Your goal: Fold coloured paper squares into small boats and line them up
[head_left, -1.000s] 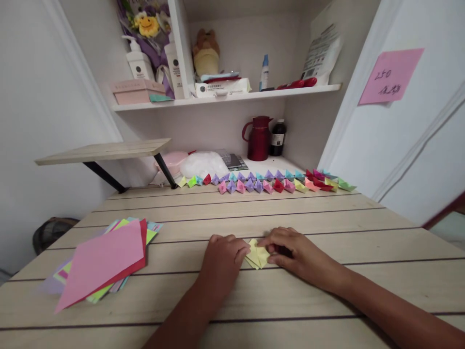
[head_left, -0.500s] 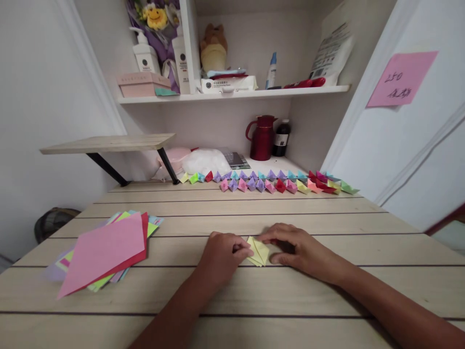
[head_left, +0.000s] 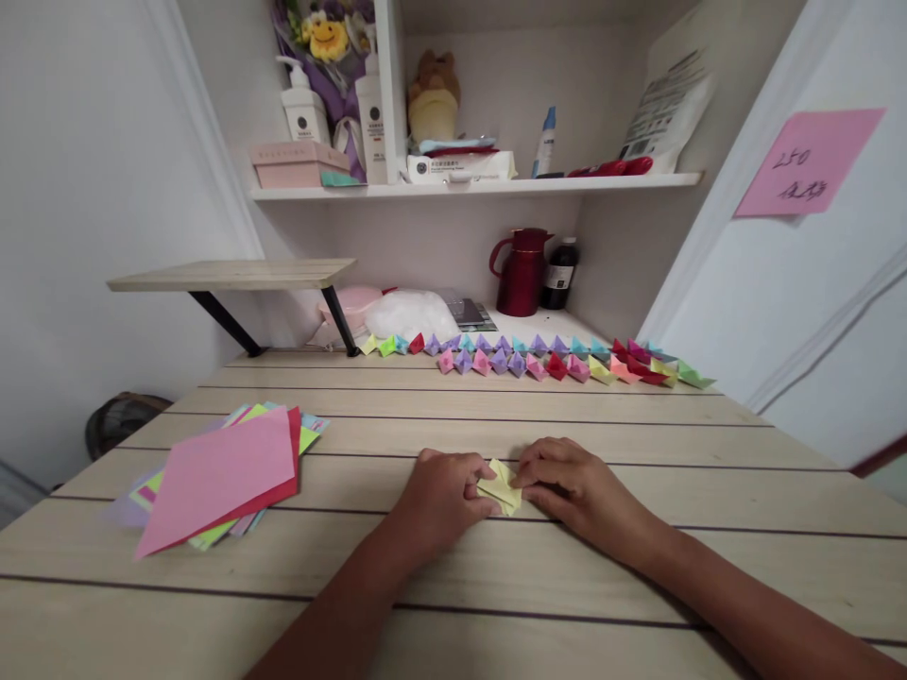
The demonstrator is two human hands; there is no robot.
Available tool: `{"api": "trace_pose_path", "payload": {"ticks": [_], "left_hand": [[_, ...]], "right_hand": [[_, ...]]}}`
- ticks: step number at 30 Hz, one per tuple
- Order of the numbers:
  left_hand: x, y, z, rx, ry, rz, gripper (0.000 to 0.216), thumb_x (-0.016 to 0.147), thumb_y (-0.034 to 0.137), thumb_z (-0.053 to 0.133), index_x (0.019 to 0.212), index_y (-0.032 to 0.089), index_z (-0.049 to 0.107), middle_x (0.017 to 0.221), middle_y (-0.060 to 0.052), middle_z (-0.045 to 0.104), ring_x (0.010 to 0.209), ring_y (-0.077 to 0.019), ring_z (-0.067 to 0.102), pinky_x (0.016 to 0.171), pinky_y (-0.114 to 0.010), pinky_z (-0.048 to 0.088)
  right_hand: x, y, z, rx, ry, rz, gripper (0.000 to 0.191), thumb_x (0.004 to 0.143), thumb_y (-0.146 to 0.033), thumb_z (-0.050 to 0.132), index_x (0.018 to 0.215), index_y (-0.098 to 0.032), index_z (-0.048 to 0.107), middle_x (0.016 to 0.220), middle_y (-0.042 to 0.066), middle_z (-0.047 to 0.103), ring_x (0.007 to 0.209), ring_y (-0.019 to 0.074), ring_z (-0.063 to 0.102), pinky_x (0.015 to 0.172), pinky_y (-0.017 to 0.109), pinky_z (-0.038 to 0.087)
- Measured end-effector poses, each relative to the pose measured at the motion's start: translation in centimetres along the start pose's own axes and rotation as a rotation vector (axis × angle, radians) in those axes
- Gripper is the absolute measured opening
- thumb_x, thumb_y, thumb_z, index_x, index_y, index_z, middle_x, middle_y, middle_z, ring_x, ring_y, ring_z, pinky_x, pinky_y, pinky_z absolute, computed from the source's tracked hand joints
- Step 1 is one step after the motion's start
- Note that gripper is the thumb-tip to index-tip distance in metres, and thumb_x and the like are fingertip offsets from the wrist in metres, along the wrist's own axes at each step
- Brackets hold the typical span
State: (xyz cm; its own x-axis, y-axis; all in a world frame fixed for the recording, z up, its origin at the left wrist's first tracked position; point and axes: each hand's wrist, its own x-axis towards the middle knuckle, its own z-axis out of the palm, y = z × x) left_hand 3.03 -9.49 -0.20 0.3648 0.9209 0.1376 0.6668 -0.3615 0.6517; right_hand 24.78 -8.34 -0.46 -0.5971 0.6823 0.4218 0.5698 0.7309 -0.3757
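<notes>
A small folded piece of yellow paper [head_left: 502,487] lies on the slatted wooden table [head_left: 397,430] between my two hands. My left hand [head_left: 448,489] grips its left edge, thumb below and fingers above. On the opposite side, my right hand [head_left: 563,480] pinches the right edge with thumb and fingertips. Creases run across the paper, and parts of its edges are hidden behind my fingers. Off to the left rests a fanned stack of coloured paper sheets [head_left: 227,472], a pink one on top.
Two rows of small folded paper boats [head_left: 535,366] line the table's back edge. Behind them stand a dark red jug [head_left: 522,274] and a dark bottle [head_left: 559,274]. A small raised wooden shelf [head_left: 233,275] on black legs is at the back left.
My right hand has closed from a loose spread onto the paper's right edge. The yellow paper has turned slightly and its folds look different. The whole view has shifted a little.
</notes>
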Motion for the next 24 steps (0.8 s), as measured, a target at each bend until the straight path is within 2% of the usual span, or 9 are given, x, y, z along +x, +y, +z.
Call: {"api": "trace_pose_path", "payload": {"ticks": [4, 12, 15, 18, 22, 24], "left_hand": [[0.0, 0.0, 0.2, 0.02, 0.0, -0.01, 0.026, 0.067, 0.029, 0.074, 0.092, 0.025, 0.068, 0.064, 0.009, 0.062, 0.064, -0.0121, 0.058, 0.084, -0.029, 0.034], [0.0, 0.1, 0.0, 0.048, -0.015, -0.009, 0.029, 0.071, 0.039, 0.072, 0.095, 0.024, 0.07, 0.068, 0.005, 0.067, 0.067, -0.0142, 0.059, 0.08, -0.03, 0.036], [-0.1, 0.5, -0.5, 0.05, -0.055, 0.057, 0.024, 0.081, 0.043, 0.06, 0.091, 0.024, 0.072, 0.076, 0.002, 0.07, 0.072, -0.0151, 0.06, 0.075, -0.029, 0.035], [-0.2, 1.1, -0.5, 0.133, -0.035, 0.069, 0.035, 0.093, 0.037, 0.042, 0.079, 0.024, 0.072, 0.081, 0.0, 0.072, 0.078, -0.0163, 0.061, 0.075, -0.031, 0.032], [-0.4, 1.3, 0.1, 0.272, 0.034, 0.035, 0.021, 0.089, 0.029, 0.049, 0.095, 0.03, 0.069, 0.093, 0.0, 0.071, 0.09, -0.0192, 0.061, 0.08, -0.035, 0.029], [-0.4, 1.2, 0.3, 0.329, 0.042, 0.036, 0.022, 0.087, 0.028, 0.052, 0.103, 0.031, 0.067, 0.095, -0.001, 0.069, 0.092, -0.02, 0.06, 0.081, -0.036, 0.029]], "right_hand": [[0.2, -0.4, 0.3, 0.022, 0.024, 0.048, 0.013, 0.088, -0.023, 0.056, 0.084, -0.024, 0.069, 0.092, 0.004, 0.069, 0.087, 0.0185, 0.063, 0.078, 0.032, 0.048], [0.2, -0.3, 0.6, -0.023, 0.023, -0.038, 0.016, 0.089, -0.023, 0.056, 0.08, -0.024, 0.069, 0.091, 0.003, 0.07, 0.088, 0.0182, 0.063, 0.077, 0.031, 0.045], [0.2, -0.3, 0.4, -0.047, -0.012, -0.068, 0.015, 0.09, -0.023, 0.056, 0.084, -0.025, 0.071, 0.092, 0.003, 0.07, 0.088, 0.0186, 0.063, 0.079, 0.033, 0.043], [0.0, -0.6, -0.2, -0.066, -0.063, -0.078, 0.013, 0.09, -0.029, 0.058, 0.091, -0.026, 0.071, 0.096, 0.003, 0.069, 0.089, 0.0192, 0.062, 0.081, 0.034, 0.042], [0.0, -1.1, -1.0, -0.007, -0.108, -0.064, 0.018, 0.092, -0.034, 0.054, 0.092, -0.026, 0.07, 0.1, 0.003, 0.067, 0.091, 0.0191, 0.06, 0.084, 0.034, 0.04], [0.1, -1.2, -0.9, 0.073, -0.108, -0.019, 0.018, 0.092, -0.032, 0.054, 0.087, -0.024, 0.069, 0.097, 0.003, 0.067, 0.091, 0.0184, 0.06, 0.084, 0.033, 0.04]]}}
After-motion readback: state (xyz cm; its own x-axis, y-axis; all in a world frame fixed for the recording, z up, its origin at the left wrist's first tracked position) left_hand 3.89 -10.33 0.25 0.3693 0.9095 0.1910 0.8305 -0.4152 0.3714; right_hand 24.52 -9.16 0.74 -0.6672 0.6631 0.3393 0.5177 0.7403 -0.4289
